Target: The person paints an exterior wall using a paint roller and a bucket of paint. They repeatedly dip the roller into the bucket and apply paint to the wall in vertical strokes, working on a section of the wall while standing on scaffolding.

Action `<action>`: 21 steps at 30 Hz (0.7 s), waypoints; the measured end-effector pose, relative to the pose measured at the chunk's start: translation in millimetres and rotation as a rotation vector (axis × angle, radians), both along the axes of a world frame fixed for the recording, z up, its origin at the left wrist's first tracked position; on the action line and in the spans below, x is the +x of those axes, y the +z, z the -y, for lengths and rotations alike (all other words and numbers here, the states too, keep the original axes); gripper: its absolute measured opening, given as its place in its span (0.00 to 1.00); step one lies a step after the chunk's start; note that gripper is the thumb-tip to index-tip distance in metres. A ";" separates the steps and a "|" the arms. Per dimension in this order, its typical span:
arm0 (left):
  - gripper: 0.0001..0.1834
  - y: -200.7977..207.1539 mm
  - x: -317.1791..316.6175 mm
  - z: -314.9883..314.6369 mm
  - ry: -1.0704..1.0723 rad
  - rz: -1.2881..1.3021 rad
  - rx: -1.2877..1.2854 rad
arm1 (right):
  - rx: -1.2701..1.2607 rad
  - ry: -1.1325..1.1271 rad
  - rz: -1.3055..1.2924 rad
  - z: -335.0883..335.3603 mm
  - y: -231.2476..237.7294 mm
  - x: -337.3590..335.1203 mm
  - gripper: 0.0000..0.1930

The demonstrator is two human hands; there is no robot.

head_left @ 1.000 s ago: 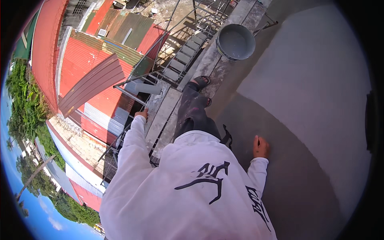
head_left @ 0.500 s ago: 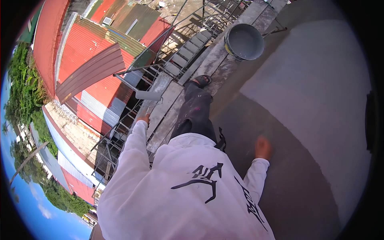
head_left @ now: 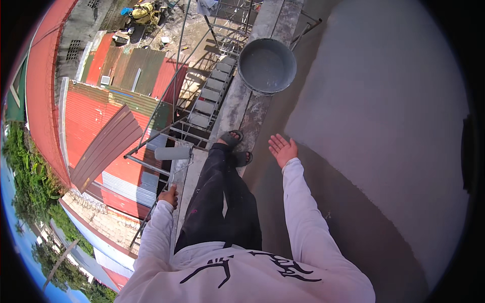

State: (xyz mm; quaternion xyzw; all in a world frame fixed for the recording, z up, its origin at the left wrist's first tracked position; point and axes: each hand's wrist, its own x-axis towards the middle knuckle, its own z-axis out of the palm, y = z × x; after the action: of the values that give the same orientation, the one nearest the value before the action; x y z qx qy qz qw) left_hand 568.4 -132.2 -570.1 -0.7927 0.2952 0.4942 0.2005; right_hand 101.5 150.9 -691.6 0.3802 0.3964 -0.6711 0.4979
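My left hand (head_left: 169, 196) is closed around the handle of a paint roller (head_left: 173, 153). Its pale grey cover points away from me, over the edge of the planks, and a bent wire frame joins it to the handle. My right hand (head_left: 284, 150) is raised with the palm showing and the fingers stretched out, holding nothing. It is close to the grey wall (head_left: 374, 101), which has a lighter upper-right area and a darker band; contact cannot be made out. Ahead on the planks stands a round dark bucket (head_left: 265, 91) with grey inside.
My sandalled feet (head_left: 232, 139) stand on narrow scaffold planks (head_left: 256, 113). Metal scaffold bars (head_left: 151, 164) and a stair of steps (head_left: 209, 96) lie left of them. Far below are red corrugated roofs (head_left: 91, 116), with a loose bent sheet (head_left: 108, 146) on top.
My right hand has moved forward from beside my body and now shows an open palm. The view has shifted, bringing both feet into sight and the bucket closer. The roller stays in my left hand.
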 end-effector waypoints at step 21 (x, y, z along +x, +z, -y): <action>0.24 -40.6 10.3 -30.0 0.199 0.013 -0.140 | -0.021 -0.684 -0.098 204.3 -253.5 -63.5 0.39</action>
State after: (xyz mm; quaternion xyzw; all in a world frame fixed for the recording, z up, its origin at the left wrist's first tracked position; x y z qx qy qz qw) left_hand 578.7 -102.1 -610.6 -0.8335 0.2477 0.4844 0.0965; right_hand 38.0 -53.4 -945.2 0.4531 0.2627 -0.8207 0.2285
